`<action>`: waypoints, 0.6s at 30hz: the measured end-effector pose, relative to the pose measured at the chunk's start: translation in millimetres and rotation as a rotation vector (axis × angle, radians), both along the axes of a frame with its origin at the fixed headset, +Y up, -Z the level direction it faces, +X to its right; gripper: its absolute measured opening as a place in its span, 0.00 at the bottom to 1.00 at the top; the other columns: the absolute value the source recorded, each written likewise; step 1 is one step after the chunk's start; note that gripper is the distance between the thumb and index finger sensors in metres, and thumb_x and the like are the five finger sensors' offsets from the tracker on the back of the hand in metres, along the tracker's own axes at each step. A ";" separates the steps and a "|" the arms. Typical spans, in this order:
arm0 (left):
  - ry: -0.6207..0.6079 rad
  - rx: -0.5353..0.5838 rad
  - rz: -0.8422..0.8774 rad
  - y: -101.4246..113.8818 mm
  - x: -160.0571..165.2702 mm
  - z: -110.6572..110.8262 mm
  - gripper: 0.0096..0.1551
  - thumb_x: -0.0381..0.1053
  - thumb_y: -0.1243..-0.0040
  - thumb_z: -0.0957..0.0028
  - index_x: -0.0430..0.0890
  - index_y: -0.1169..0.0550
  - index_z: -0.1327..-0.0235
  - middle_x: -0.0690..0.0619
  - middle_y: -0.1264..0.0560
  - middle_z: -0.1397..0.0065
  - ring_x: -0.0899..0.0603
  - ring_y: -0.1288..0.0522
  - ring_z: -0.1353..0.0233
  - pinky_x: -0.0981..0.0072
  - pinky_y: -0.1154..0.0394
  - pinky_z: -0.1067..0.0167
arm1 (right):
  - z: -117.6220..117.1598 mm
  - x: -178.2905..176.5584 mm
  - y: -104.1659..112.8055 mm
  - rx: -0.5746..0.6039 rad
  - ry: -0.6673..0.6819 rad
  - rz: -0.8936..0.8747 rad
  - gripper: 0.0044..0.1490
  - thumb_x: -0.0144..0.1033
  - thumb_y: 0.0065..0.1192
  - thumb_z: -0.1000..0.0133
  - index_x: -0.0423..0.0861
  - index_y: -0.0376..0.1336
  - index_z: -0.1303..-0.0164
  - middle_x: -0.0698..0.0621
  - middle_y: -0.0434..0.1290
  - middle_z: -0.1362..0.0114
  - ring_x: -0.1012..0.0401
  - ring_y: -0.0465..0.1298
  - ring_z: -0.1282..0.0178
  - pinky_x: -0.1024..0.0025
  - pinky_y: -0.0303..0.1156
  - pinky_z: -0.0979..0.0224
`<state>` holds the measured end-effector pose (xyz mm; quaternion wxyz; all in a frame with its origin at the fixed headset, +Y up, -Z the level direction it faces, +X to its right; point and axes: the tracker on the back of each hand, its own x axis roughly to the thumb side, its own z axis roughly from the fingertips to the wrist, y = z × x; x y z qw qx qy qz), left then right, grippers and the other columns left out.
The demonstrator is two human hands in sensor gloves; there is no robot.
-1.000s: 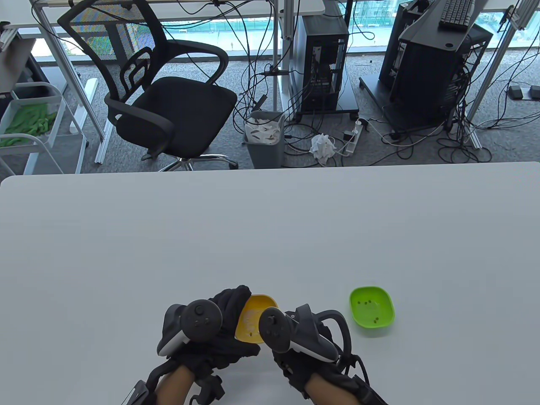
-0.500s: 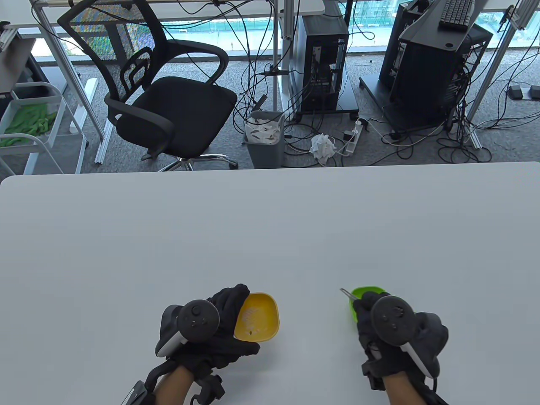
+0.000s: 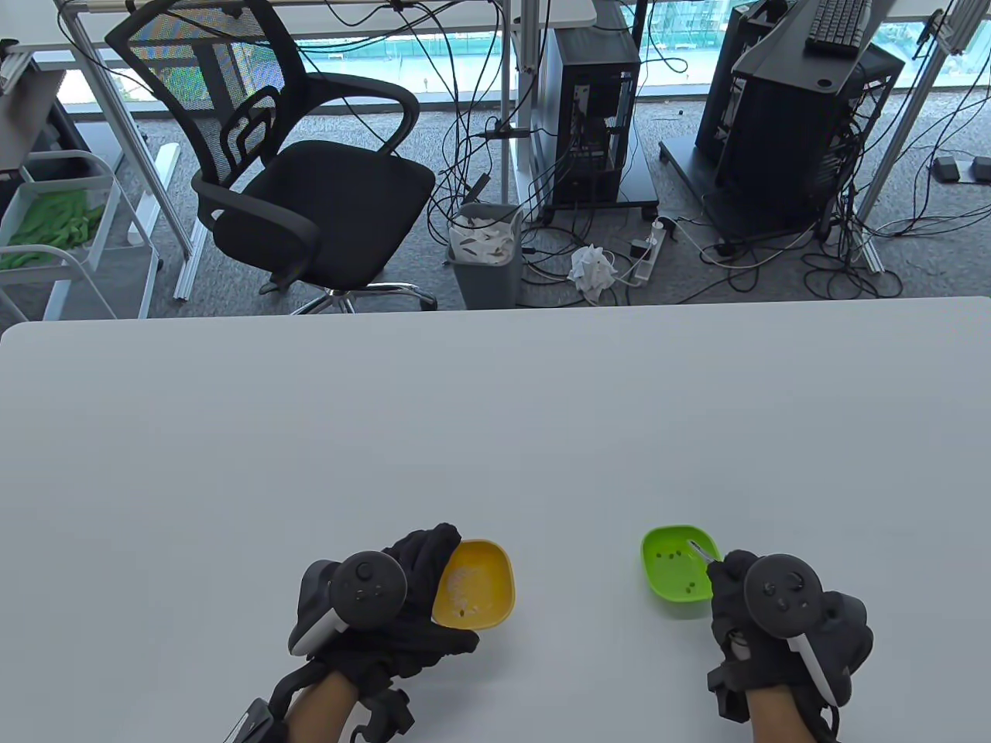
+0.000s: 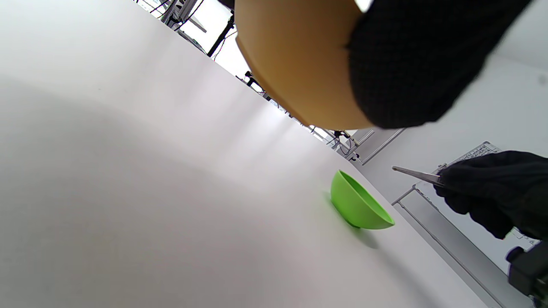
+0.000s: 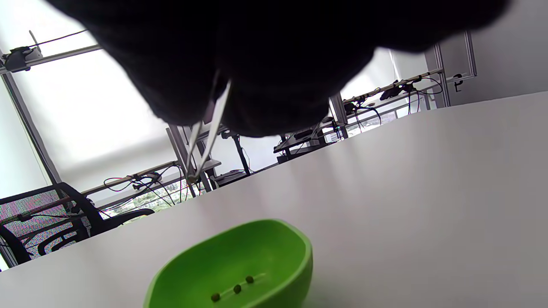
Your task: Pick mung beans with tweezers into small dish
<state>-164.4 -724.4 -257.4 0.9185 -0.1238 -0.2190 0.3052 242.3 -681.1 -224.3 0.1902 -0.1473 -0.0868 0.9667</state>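
The small, hard, round dark mung beans [image 5: 233, 289] in the green plastic dish [image 3: 681, 573] look light and likely slippery, so the thin metal tweezers [image 5: 205, 134], pinched in the right hand [image 3: 782, 627] fingers, should nip one across its middle, while the left hand [image 3: 387, 611] fingers hold the yellow plastic dish [image 3: 476, 584].

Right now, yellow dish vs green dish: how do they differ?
The yellow dish is gripped by the left hand and lifted off the table, as the left wrist view shows; the green dish sits on the table, untouched. The right hand holds the tweezers over the green dish, not the yellow. Several dark beans show in the green dish, fewer in the yellow. Both are small rounded plastic bowls.
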 end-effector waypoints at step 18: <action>-0.008 0.004 -0.008 -0.5 2.2 1.2 0.74 0.67 0.23 0.61 0.45 0.56 0.16 0.44 0.53 0.13 0.31 0.54 0.13 0.27 0.58 0.23 | 0.6 -0.5 -5.1 -0.023 0.002 -0.012 0.21 0.39 0.72 0.47 0.37 0.79 0.55 0.40 0.82 0.57 0.63 0.79 0.71 0.69 0.79 0.67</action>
